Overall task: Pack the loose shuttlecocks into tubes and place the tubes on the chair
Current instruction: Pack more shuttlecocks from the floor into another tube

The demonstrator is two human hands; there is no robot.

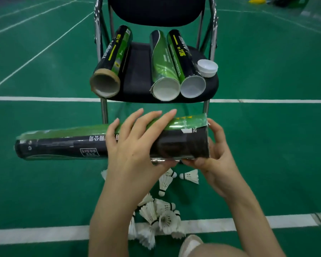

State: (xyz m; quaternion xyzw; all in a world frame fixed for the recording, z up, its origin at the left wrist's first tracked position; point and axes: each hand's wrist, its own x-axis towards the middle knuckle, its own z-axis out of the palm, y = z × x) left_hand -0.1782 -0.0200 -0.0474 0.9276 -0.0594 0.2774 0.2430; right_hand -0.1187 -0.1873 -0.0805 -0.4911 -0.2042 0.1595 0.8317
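1. Head view, far left: a black-and-green tube (67,143) is held level above the green court floor (35,182), its far end pointing left.
2. Left hand (137,143) lies over the top of that tube near its right half, fingers spread and draped across the green side, thumb tucked under the lower edge, so it grips the tube.
3. Right hand (214,160) cups the tube's right end, fingers behind the rim and thumb pressed along the bottom edge; whether that end is capped cannot be told.
4. Behind the hands stands a black chair (137,71) with a metal frame. Three tubes lie on its seat with their near ends facing the camera: one open tube (112,58) on the left, apart from a pair (171,60) lying side by side on the right.
5. A white cap (207,68) rests on the seat's right edge, just beside the rightmost tube.
6. Loose white shuttlecocks (161,216) lie scattered on the floor below the hands, several across a white court line (248,222).
7. One shuttlecock (190,176) lies on its side under the right hand.
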